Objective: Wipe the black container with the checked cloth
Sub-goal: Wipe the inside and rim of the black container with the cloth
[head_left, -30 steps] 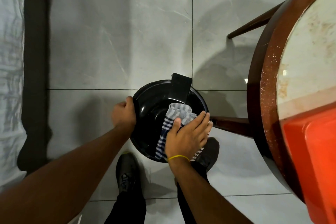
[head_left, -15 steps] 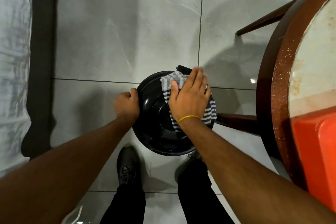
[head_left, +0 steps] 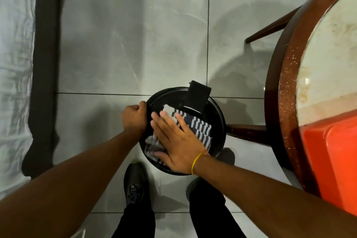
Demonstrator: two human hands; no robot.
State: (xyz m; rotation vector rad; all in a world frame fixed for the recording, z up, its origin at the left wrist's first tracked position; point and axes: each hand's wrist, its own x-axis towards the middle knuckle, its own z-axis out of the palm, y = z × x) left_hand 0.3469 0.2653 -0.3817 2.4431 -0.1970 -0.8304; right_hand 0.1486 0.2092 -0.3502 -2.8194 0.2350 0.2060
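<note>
A round black container (head_left: 219, 118) with a black tab on its far rim is held above the tiled floor in front of me. My left hand (head_left: 134, 116) is clenched on its left rim. The blue-and-white checked cloth (head_left: 200, 127) lies across the container's top. My right hand (head_left: 173, 139) presses flat on the cloth with fingers spread, pointing up-left. Part of the cloth is hidden under that palm.
A round wooden table (head_left: 286, 102) with a pale top stands close on the right, its legs reaching toward the container. An orange plastic box (head_left: 336, 160) sits on it. A white sheet (head_left: 13, 63) lies along the left. My dark shoes (head_left: 135, 185) are below.
My right hand has slid with the cloth from the container's far right side toward the left and near side. The left hand keeps its grip on the rim.
</note>
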